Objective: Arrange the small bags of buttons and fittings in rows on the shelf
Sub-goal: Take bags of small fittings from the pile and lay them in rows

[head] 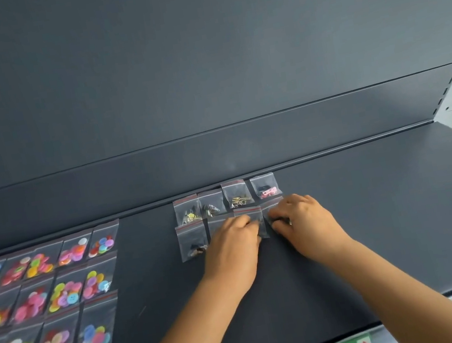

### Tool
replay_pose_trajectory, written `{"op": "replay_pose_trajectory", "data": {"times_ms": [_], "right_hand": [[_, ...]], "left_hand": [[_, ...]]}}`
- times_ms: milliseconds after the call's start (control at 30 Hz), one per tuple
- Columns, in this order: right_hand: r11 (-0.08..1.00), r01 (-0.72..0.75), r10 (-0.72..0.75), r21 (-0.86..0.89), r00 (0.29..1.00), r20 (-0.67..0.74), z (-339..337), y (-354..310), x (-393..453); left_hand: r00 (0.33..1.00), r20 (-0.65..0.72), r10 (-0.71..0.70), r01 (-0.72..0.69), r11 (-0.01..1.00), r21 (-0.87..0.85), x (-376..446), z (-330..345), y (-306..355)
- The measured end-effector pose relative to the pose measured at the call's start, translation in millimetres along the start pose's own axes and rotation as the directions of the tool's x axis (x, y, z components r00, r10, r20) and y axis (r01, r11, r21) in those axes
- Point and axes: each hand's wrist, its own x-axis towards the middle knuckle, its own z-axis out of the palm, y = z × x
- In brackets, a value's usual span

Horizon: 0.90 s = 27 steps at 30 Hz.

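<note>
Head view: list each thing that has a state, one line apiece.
Back row of fittings bags: four, sealed, flat against the shelf's rear lip.
Front row of fittings bags: being laid, partly under the hands.
Button bags: flat, in rows at the left.
Left hand: fingers curled on a front-row bag.
Right hand: fingers curled on the rightmost front-row bag.
Shelf: bare on the right.

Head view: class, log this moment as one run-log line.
left hand: on second-row bags | right hand: on rightmost second-row bag | back row of fittings bags: laid | button bags: in rows at left | shelf
</note>
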Motion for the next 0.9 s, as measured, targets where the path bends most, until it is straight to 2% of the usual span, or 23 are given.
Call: {"op": "replay_pose_trajectory", "data": {"times_ms": [300,667,900], "right_hand": [[0.998,-0.054,0.054,0.015,0.999,-0.003,4,0,8],[0.999,0.006,-0.008,0.035,0.999,0.039,-4,7,9],[1.000,0.001,0.000,-0.013,0.998,0.060,-8,4,8]], "left_hand": [[0.999,-0.031,-0.044,0.044,0.999,-0.001,8,2,5],[0.997,-0.007,-0.081,0.082,0.997,0.017,12,0,10],[0.993,0.015,-0.119,0.118,0.992,0.038,10,-3,16]]}}
